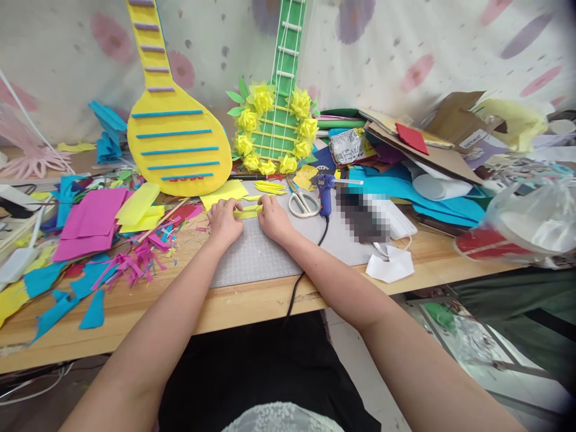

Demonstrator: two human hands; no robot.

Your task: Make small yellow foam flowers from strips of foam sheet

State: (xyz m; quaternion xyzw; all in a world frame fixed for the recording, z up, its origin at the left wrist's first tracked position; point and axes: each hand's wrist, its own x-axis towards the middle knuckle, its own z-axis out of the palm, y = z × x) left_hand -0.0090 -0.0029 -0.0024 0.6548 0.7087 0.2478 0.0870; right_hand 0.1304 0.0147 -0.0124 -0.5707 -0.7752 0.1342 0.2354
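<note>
A narrow yellow paper strip (249, 212) stretches sideways between my two hands, low over a grey cutting mat (245, 261). At its left end, the fingers of my left hand (224, 223) are closed on it. My right hand (274, 222) pinches the other end. Just beyond the hands lie a small stack of yellow strips (270, 188) and a yellow sheet (225, 194). Right of my right hand rest white-handled scissors (304, 206) and a blue glue gun (324, 198) with a glue stick in its back.
A yellow lute-shaped craft (180, 135) and a green one ringed with yellow flowers (284, 90) lean at the back. Coloured paper scraps (139, 261) cover the left side. Cardboard and blue paper (450, 207) pile up at right, beside a plastic-covered red bucket (490, 246). A black cord (294, 291) crosses the table edge.
</note>
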